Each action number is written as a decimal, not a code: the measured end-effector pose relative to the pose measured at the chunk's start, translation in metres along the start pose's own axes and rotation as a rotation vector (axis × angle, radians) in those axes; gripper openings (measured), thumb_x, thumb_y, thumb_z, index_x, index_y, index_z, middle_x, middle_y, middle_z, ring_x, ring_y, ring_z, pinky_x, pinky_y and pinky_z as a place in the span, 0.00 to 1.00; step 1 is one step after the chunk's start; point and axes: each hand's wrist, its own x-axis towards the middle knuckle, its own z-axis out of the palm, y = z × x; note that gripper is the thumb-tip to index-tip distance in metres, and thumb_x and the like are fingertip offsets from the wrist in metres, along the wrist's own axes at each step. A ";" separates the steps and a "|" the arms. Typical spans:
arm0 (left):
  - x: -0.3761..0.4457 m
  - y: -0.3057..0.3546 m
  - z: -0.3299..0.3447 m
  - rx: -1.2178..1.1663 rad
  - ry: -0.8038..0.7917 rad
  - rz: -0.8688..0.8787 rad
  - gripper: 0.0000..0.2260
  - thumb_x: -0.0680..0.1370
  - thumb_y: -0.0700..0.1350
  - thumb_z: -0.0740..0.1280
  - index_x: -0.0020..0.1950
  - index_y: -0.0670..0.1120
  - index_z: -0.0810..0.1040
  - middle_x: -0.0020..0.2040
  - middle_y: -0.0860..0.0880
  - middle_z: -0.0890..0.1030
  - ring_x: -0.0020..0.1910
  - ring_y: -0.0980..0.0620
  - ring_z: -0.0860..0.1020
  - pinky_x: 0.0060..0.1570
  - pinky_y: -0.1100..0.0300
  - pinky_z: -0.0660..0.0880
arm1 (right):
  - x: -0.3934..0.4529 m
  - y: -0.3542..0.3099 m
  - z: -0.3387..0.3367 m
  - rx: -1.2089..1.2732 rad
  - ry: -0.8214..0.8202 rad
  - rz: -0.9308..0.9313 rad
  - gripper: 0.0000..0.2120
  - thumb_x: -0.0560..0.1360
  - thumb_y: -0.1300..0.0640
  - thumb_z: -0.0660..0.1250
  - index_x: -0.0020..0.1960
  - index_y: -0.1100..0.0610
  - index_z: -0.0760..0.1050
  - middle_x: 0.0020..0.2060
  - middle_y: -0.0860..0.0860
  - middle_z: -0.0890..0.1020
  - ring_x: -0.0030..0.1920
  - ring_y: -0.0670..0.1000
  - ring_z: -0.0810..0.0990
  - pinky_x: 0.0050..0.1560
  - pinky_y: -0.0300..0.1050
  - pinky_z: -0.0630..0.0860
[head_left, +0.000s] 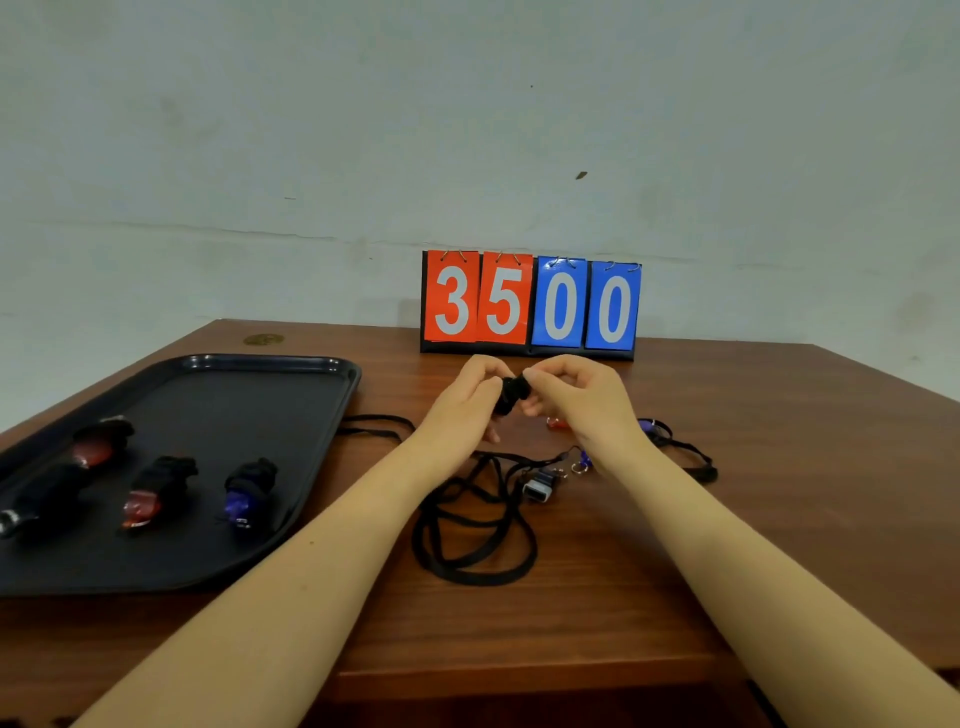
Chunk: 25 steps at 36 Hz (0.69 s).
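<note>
My left hand (467, 400) and my right hand (576, 400) meet above the middle of the wooden table (727, 519). Both pinch a small black bundle of lanyard cord (511, 393) held between them. Below my hands a loose black lanyard (467, 530) lies in loops, with a grey-black whistle (537, 486) at its end. A red whistle (558, 422) and a blue whistle (584, 460) peek out beside my right wrist. On the black tray (260, 374) at the left lie several whistles wrapped in their cords, among them a red one (150, 493) and a blue one (247, 491).
A flip scoreboard (531, 304) reading 3500 stands at the table's back edge against the wall. Another black lanyard (680, 447) trails to the right of my right wrist, and a cord (374, 423) runs by the tray's right rim.
</note>
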 end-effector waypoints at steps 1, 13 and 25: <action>0.001 0.002 0.002 -0.034 0.013 -0.043 0.10 0.83 0.44 0.52 0.48 0.56 0.70 0.48 0.48 0.74 0.34 0.53 0.74 0.40 0.58 0.76 | 0.000 0.001 0.001 0.013 0.013 0.012 0.06 0.76 0.62 0.67 0.51 0.62 0.80 0.37 0.55 0.83 0.31 0.41 0.81 0.33 0.30 0.75; -0.003 0.003 0.010 -0.227 0.022 -0.136 0.09 0.83 0.52 0.55 0.49 0.55 0.74 0.45 0.50 0.76 0.37 0.54 0.72 0.42 0.58 0.74 | 0.003 0.006 0.004 0.272 -0.034 0.141 0.09 0.76 0.63 0.67 0.54 0.66 0.79 0.41 0.58 0.82 0.37 0.48 0.81 0.41 0.37 0.78; -0.001 0.008 0.011 -0.494 0.120 -0.227 0.09 0.83 0.50 0.57 0.53 0.49 0.75 0.45 0.48 0.78 0.38 0.54 0.75 0.50 0.54 0.75 | -0.004 0.010 0.017 -0.263 0.135 -0.225 0.04 0.74 0.56 0.71 0.49 0.54 0.79 0.39 0.47 0.82 0.40 0.45 0.81 0.41 0.38 0.80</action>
